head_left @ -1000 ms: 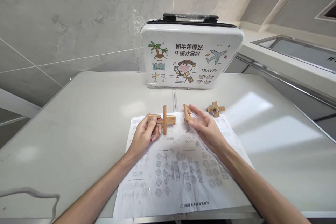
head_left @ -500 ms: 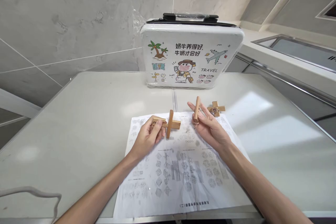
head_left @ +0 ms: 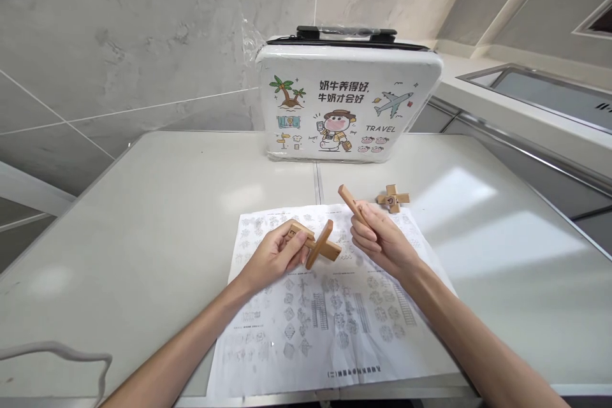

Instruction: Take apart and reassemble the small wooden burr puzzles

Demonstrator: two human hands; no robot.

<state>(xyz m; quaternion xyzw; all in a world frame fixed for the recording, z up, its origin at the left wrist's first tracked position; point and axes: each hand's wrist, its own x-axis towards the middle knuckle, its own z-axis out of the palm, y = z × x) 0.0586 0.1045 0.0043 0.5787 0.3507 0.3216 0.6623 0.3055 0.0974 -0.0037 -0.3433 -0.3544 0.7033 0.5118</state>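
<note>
Crossed wooden puzzle pieces (head_left: pixel 321 245) are pinched in my left hand (head_left: pixel 280 254), one stick standing crosswise to the others. A dark printed mark shows on the piece by my thumb. My right hand (head_left: pixel 385 239) grips a single wooden stick (head_left: pixel 352 204) by its lower end, its upper end pointing up and left. The two hands are apart, above a printed diagram sheet (head_left: pixel 310 357). Just beyond my right hand, an assembled wooden cross puzzle (head_left: pixel 393 198) lies at the sheet's far right corner.
A white cartoon-printed case (head_left: pixel 306 70) in clear plastic stands upright at the back of the white table (head_left: pixel 143 223). A grey cable (head_left: pixel 57 347) lies at the front left. A marbled wall (head_left: pixel 143 32) rises behind.
My right hand's fingers have closed around the stick, which has turned from near upright to leaning left. My left hand has tilted its pieces and shifted slightly right and nearer.
</note>
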